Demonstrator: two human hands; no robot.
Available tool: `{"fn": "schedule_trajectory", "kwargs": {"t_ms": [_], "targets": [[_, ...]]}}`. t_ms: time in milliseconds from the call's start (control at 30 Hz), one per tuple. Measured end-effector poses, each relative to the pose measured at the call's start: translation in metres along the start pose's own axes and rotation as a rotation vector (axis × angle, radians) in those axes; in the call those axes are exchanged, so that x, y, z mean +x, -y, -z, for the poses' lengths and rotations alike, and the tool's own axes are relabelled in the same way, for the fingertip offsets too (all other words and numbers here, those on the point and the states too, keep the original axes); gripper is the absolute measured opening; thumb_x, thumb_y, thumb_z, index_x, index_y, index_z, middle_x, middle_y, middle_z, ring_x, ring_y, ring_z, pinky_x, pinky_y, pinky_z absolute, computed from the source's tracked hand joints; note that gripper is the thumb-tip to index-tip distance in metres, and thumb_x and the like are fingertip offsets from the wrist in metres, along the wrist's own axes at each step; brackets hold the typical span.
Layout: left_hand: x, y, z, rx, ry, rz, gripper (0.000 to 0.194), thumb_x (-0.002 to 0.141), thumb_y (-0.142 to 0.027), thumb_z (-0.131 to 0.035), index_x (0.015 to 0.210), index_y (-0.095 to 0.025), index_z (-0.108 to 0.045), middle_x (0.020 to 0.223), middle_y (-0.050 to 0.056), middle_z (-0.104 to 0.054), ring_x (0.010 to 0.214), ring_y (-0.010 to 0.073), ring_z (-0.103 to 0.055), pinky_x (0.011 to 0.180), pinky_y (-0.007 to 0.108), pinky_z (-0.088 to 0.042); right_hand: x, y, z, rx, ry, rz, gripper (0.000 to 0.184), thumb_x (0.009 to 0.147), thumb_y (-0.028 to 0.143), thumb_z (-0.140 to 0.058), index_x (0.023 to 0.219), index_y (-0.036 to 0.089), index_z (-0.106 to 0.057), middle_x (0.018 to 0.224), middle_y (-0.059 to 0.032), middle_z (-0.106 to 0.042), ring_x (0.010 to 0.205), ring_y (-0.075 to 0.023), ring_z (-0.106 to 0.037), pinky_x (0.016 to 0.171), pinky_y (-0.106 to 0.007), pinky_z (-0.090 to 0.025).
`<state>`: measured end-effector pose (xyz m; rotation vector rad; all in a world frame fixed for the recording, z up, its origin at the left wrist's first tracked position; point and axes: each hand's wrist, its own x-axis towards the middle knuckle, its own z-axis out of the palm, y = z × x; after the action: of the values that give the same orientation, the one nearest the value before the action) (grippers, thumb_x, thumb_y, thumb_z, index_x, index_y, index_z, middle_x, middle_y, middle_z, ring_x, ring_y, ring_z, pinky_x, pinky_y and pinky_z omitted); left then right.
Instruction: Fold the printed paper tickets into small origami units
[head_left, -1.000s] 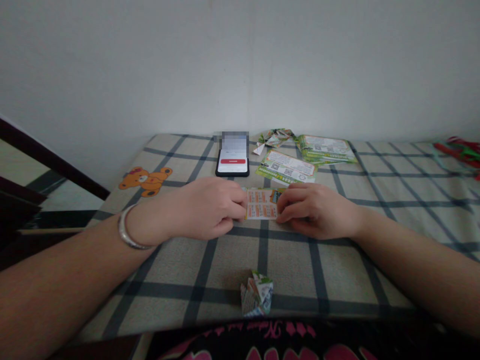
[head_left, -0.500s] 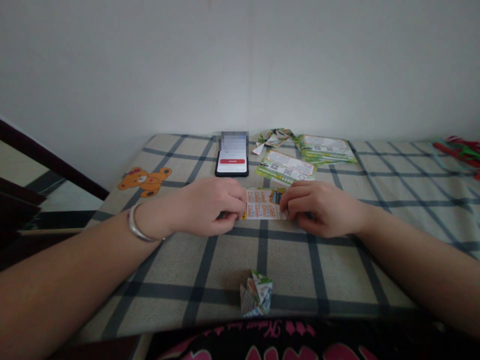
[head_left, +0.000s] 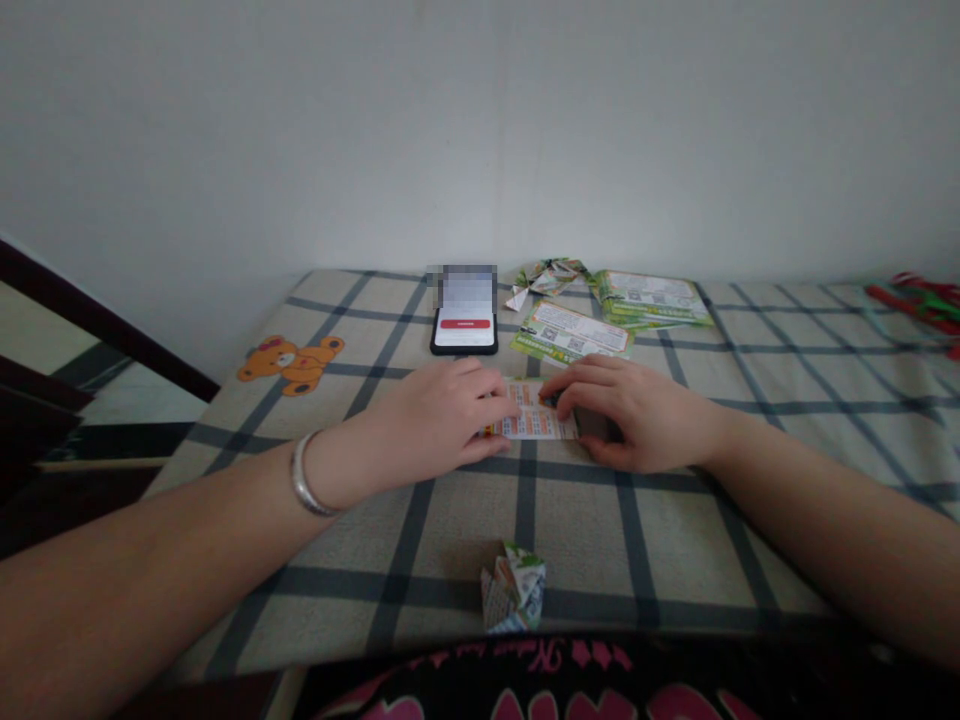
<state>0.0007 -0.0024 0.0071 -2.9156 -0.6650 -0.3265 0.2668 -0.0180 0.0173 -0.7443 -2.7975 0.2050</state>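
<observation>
1. Fingers (head_left: 501, 408) of my left hand (head_left: 427, 420) rest on the left end of a small, flat, white paper sheet printed in orange blocks (head_left: 534, 426); they stand apart from my thumb, which lies by the sheet's near edge.
2. My right hand (head_left: 649, 415) arches over the sheet's right end, fingertips touching its top, thumb apart from them near its near right corner. How firmly either hand presses I cannot tell.
3. That sheet lies on the bench, covered in beige cloth with dark blue checks (head_left: 465, 520), about midway between the near and far edges.
4. At the near edge, before my black garment with pink print (head_left: 525, 690), sits a pointed, folded piece of multicoloured paper (head_left: 515, 592).
5. Toward the far edge lie a black phone with a lit screen (head_left: 465, 335), folded green-and-white paper pieces (head_left: 553, 276), a stack of green-bordered cards (head_left: 652, 295), and one loose green-and-white card (head_left: 576, 335) just beyond my right hand.
6. By the left edge shows a flat orange cartoon bear (head_left: 291, 364); toward the far right corner, a blurred red-and-green object (head_left: 926, 305).
7. I wear a silver bangle (head_left: 306, 476) on my left wrist.
</observation>
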Motion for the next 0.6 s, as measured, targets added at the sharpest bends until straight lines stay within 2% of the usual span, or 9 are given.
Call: {"fn": "schedule_trajectory", "kwargs": {"t_ms": [167,333,600], "targets": [[0.0007,-0.0017,0.0006,0.046,-0.001,-0.042,0.016,0.090,-0.030,-0.059,0.094,-0.016,-0.066,0.090,0.006,-0.067,0.087,0.0205,-0.059,0.075,0.033,-0.047,-0.0001,0.0002,0.0006,-0.021,0.010,-0.012,0.025,0.073,0.018,-0.061,0.098,0.017,-0.058,0.120,-0.0099,-0.063,0.109,-0.0244,-0.055,0.098,-0.042,-0.044],[0.0014,-0.0053,0.0021,0.134,-0.057,-0.061,0.019,0.093,-0.026,-0.050,0.085,-0.017,-0.064,0.082,0.004,-0.066,0.076,0.0185,-0.057,0.067,0.032,-0.043,0.0006,-0.0009,-0.0014,-0.035,0.011,0.027,0.025,0.076,0.022,-0.060,0.100,0.015,-0.058,0.117,-0.0131,-0.063,0.109,-0.0256,-0.055,0.095,-0.043,-0.046],[-0.0002,-0.0018,0.0022,0.187,-0.089,-0.103,0.009,0.087,-0.020,-0.055,0.087,-0.018,-0.064,0.082,0.001,-0.066,0.074,0.0186,-0.057,0.065,0.033,-0.043,0.0008,-0.0041,-0.0068,-0.091,-0.067,0.012,0.022,0.079,0.014,-0.054,0.100,0.015,-0.059,0.110,-0.0115,-0.066,0.104,-0.0237,-0.060,0.091,-0.042,-0.049]]}}
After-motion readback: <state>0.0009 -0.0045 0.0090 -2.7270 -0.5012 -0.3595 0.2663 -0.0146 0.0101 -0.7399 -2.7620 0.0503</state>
